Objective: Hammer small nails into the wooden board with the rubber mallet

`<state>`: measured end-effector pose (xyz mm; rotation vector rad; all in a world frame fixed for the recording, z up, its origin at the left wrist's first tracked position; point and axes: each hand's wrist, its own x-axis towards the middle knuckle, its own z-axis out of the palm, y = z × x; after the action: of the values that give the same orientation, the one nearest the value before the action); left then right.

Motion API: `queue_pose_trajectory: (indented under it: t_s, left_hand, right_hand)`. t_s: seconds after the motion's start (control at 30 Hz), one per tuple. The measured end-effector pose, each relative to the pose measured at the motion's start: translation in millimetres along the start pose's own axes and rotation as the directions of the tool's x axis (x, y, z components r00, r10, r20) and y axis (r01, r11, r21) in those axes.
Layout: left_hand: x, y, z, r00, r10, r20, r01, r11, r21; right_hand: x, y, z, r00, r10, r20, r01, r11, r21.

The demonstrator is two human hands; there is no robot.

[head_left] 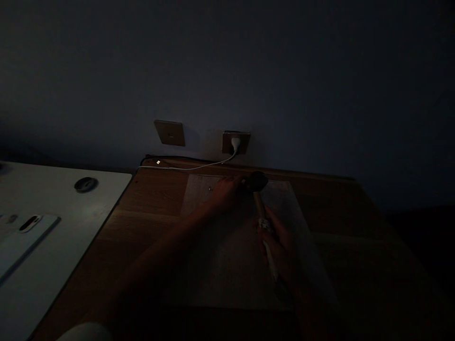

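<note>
The scene is very dark. My right hand (279,239) is wrapped round the wooden handle of a hammer (259,192), whose dark head rests near the far edge of a pale board (227,255) lying on a wooden table (149,208). My left hand (227,189) reaches to the far part of the board, fingers pinched together right beside the hammer head. What the fingers hold is too small and dim to make out.
A white table (53,246) stands to the left with a round dark object (86,184) and a flat white device (30,225). On the wall behind are a switch plate (169,132) and a socket (236,142) with a white plug and cable.
</note>
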<state>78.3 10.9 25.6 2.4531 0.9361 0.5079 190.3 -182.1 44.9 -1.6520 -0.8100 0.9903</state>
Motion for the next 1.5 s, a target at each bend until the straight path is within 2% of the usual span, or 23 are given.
queue_pose_trajectory:
  t_s: [0.23,0.4,0.6,0.77,0.83,0.9,0.97,1.03,1.13,1.3,1.43,1.5]
  left_hand:
    - [0,0,0,1.000,-0.009,0.019,0.009,1.000,-0.011]
    - [-1,-2,0,1.000,0.000,0.002,0.000,1.000,-0.022]
    - [-1,-1,-1,0.999,-0.008,0.034,0.008,1.000,-0.006]
    - [-1,9,-16,0.988,0.152,-0.026,-0.149,0.985,0.082]
    - [-4,19,-25,0.977,0.213,0.022,-0.214,0.972,0.097]
    - [-8,30,-30,0.942,0.287,0.174,-0.299,0.953,0.048]
    - [-13,38,-27,0.875,0.379,0.301,-0.398,0.917,0.002]
    - [-17,43,-17,0.821,0.457,0.343,-0.486,0.874,-0.002]
    - [-20,43,-1,0.791,0.501,0.351,-0.528,0.849,-0.021]
    - [-17,40,2,0.813,0.476,0.336,-0.467,0.877,-0.112]
    - [-14,35,-14,0.882,0.363,0.300,-0.365,0.930,-0.050]
    - [-11,33,-25,0.902,0.330,0.280,-0.331,0.943,-0.044]
  right_hand:
    - [1,4,1,1.000,0.017,-0.021,-0.016,0.999,0.047]
    - [0,-2,1,0.999,-0.040,-0.016,0.040,0.999,-0.010]
    - [-1,-5,3,0.999,0.005,-0.034,-0.003,0.999,0.045]
    - [3,-5,-1,0.996,0.033,-0.088,-0.023,0.993,0.120]
    - [5,-8,-4,0.992,0.025,-0.122,-0.008,0.991,0.137]
    - [7,-10,-8,0.988,0.028,-0.154,-0.004,0.988,0.151]
    - [9,-12,-10,0.983,0.042,-0.178,-0.010,0.985,0.174]
    - [9,-13,-11,0.981,0.056,-0.186,-0.018,0.979,0.201]
    - [8,-14,-10,0.983,0.069,-0.171,-0.030,0.974,0.225]
    - [6,-14,-9,0.988,0.086,-0.129,-0.058,0.976,0.209]
    - [6,-12,-9,0.989,0.065,-0.131,-0.034,0.974,0.225]
    - [6,-12,-10,0.989,0.067,-0.130,-0.036,0.974,0.224]
